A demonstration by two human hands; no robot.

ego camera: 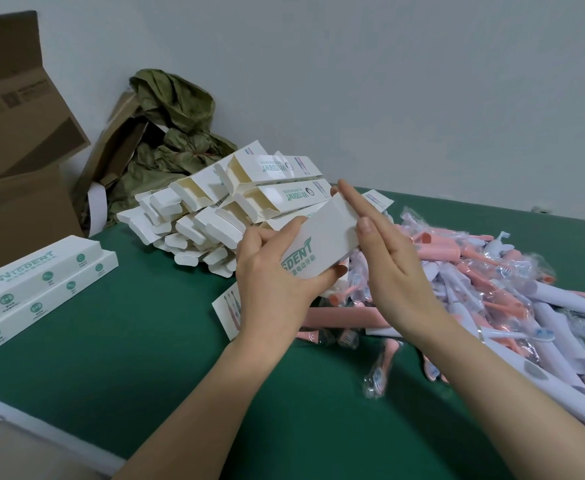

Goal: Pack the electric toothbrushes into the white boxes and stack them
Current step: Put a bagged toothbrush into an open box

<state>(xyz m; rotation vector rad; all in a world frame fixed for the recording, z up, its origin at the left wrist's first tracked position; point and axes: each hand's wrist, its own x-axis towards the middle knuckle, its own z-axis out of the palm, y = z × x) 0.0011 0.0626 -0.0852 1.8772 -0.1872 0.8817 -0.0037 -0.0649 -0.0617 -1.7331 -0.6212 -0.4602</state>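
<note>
One green table [128,341] against grey wall [405,81]; left grip [277,275] curled round white box [324,233], right grip [388,258] spread flat against it.

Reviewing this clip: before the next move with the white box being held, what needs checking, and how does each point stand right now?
1. Left hand grips the held white box securely: ok.
2. Right hand flat, fingers straight against the box's far end: ok.
3. Far end flap fully tucked: cannot tell, the fingers cover it.
4. Toothbrush inside the box: cannot tell.
5. Closed boxes lie together on the green table at the left, ready for stacking: ok.
6. Toothbrush pile close by on the right: ok.
</note>
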